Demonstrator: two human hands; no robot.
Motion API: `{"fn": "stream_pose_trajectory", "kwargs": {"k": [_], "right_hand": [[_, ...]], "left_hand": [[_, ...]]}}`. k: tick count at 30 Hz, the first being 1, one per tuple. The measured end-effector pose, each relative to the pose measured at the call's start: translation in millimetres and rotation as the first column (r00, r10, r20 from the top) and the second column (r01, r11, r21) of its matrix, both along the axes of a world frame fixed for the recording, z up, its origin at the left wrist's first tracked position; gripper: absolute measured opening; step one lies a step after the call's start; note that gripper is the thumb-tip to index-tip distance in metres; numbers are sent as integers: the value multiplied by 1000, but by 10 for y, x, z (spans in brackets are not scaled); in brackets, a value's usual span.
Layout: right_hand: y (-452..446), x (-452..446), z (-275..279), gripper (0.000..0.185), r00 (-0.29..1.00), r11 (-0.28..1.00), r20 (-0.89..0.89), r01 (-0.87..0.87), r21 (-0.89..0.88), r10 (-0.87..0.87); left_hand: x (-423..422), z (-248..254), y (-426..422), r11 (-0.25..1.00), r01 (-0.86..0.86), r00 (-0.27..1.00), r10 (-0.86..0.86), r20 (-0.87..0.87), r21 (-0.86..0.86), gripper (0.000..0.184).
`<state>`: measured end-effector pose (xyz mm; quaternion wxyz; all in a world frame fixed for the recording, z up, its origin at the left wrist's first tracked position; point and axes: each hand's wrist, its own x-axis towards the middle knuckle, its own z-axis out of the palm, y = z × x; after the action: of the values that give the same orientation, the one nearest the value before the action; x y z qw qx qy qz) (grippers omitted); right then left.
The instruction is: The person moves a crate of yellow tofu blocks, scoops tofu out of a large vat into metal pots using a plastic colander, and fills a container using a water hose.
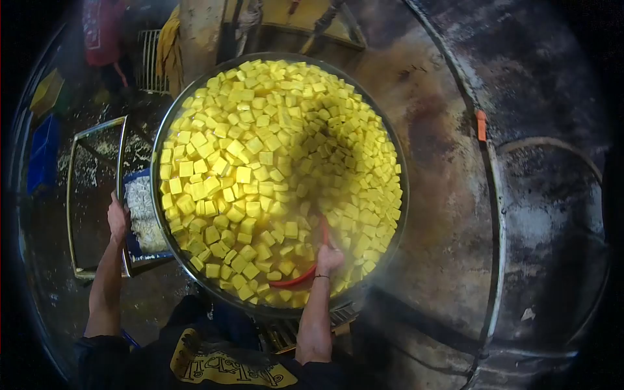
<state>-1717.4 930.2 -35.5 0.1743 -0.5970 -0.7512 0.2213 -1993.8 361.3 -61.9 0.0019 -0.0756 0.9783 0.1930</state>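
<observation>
A large round metal vat (156,188) is filled with yellow cubes (244,174) that look like tofu, lying in yellowish liquid. My right hand (330,259) is closed around a red curved rim (296,281) at the near side of the vat. The rest of that red-rimmed container is sunk among the cubes and hidden. Left of the vat, my left hand (117,220) is wrapped round the upright bar of a rectangular metal frame (71,195). A dark shadow falls over the cubes at the middle right.
A blue crate (138,244) with whitish contents stands beside the vat behind the frame. Farther left are another blue crate (43,153) and a yellow crate (47,93). A pipe (497,214) with an orange fitting (481,125) runs along the right. Another person (103,39) is at the upper left.
</observation>
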Motion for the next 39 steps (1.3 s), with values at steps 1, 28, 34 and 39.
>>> {"fn": "stream_pose_trajectory", "kwargs": {"k": [1, 28, 34, 39], "right_hand": [[52, 76, -46, 26, 989, 998, -146, 3, -62, -12], [124, 968, -32, 32, 443, 755, -641, 144, -639, -627], [351, 1179, -98, 28, 654, 802, -659, -131, -583, -372], [-78, 1250, 360, 47, 452, 856, -801, -139, -499, -393]], "left_hand": [[-6, 5, -18, 1000, 18, 1000, -19, -24, -24, 42], [2626, 392, 3398, 381, -691, 367, -547, 752, 614, 33], [2465, 546, 3393, 460, -542, 551, -438, 711, 703, 24], [2469, 783, 3148, 394, -361, 572, -622, 534, 845, 59]]}}
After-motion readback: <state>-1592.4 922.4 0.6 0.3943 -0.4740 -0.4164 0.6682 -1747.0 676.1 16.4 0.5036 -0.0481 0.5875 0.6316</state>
